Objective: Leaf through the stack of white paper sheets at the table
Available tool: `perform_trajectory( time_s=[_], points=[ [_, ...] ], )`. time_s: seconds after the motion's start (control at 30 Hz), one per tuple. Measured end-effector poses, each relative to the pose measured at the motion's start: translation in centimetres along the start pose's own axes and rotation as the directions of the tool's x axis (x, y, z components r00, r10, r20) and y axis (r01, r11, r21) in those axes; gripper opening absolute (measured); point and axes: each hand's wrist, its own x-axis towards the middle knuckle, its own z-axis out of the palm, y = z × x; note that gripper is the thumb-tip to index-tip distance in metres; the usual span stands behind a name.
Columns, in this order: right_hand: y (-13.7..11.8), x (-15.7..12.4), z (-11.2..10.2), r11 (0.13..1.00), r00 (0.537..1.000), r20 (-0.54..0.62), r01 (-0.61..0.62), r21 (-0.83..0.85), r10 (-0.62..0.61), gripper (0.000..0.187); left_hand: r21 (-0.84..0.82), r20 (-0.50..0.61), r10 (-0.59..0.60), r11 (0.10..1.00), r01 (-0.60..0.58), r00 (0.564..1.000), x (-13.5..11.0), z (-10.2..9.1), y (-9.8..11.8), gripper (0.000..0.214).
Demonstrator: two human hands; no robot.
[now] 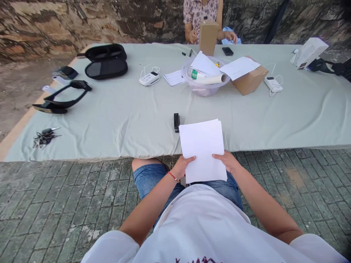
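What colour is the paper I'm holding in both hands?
The paper is white, best seen in the head view.

left hand (pixel 181 166) and right hand (pixel 227 160) grip, 2 thumbs (pixel 191 159) on top, pointing inward.

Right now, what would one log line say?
left hand: gripping left edge of paper sheets | right hand: gripping right edge | black stapler-like object: on table, by sheets' far-left corner

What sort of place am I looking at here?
Probably an outdoor spot, perhaps a yard or patio: green-grey brick paving underfoot, a rough stone wall behind, and a cloth-covered table set up between them.
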Motion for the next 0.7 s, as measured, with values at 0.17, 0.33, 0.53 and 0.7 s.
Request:
perform_trajectory(
  time_s=[0.17, 0.33, 0.53, 0.7],
  points=[
    [-6.1, 0.1, 0.7, 0.938, 0.941, 0.075, 0.335, -0.085, -0.329, 0.047, 0.201, 0.146, 0.383, 0.891, -0.407, 0.912, -0.7, 1.8, 6.1, 0.059],
    [-12.3, 0.9, 2.4, 0.746, 0.755, 0.126, 0.656, -0.118, -0.644, 0.059, 0.339, 0.325, 0.58, 0.666, -0.664, 0.748, -0.5, 3.7, 14.3, 0.07],
    [-13.1, 3.4, 1.5, 0.747, 0.758, 0.252, 0.645, -0.158, -0.602, 0.07, 0.431, 0.387, 0.502, 0.643, -0.633, 0.773, 2.3, 2.9, 16.7, 0.067],
    [-12.7, 5.4, 0.9, 0.764, 0.797, 0.265, 0.599, -0.24, -0.542, 0.073, 0.498, 0.343, 0.452, 0.656, -0.568, 0.823, 4.3, 2.2, 15.9, 0.067]
  ],
)
